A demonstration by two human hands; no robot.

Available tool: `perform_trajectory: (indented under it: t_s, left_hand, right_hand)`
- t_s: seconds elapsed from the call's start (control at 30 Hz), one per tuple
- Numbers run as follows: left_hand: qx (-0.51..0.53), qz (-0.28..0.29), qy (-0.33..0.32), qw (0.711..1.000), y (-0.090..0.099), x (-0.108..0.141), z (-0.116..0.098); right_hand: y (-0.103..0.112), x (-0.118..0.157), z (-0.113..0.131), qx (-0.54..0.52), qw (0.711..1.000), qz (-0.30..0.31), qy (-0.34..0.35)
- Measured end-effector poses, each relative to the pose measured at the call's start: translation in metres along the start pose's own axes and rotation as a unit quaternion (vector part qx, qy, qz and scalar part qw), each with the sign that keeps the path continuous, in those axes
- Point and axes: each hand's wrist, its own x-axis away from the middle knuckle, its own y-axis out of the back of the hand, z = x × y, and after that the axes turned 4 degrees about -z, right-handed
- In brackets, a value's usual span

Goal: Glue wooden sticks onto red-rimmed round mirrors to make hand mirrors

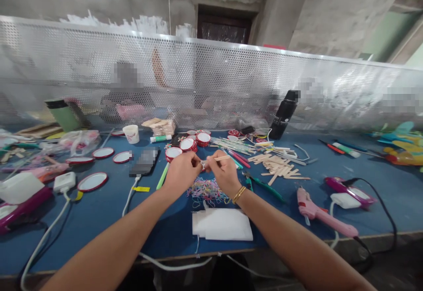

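My left hand (183,170) and my right hand (224,173) meet above a pile of colourful rubber bands (208,190). Between the fingers of my right hand is a thin wooden stick (222,158), slanting up to the right. My left fingers pinch something small and pale near the stick's left end; I cannot make out what it is. A folded white cloth or paper (228,225) lies below the bands, near the table edge. Red-rimmed round lids (187,144) are stacked just beyond my left hand.
Wooden sticks (280,167), green-handled pliers (264,186) and a pink glue gun (322,216) lie to the right. A black bottle (284,114) stands behind. On the left are a phone (144,162), white cables and a paper cup (131,134). A perforated metal screen (231,79) borders the table.
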Motion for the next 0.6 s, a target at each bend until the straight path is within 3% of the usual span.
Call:
perform_trajectory:
  t_s: [0.13, 0.3, 0.6]
  left_hand:
    - [0.105, 0.013, 0.033, 0.994, 0.002, -0.010, 0.010]
    - [0.319, 0.109, 0.146, 0.930, -0.011, -0.007, 0.009]
    - [0.348, 0.134, 0.161, 0.914, -0.017, 0.001, 0.006]
  right_hand:
    - [0.005, -0.006, 0.001, -0.063, 0.996, -0.052, -0.045]
    - [0.006, -0.012, -0.007, -0.148, 0.982, -0.037, -0.110]
    - [0.003, -0.008, -0.006, -0.120, 0.989, -0.001, -0.081]
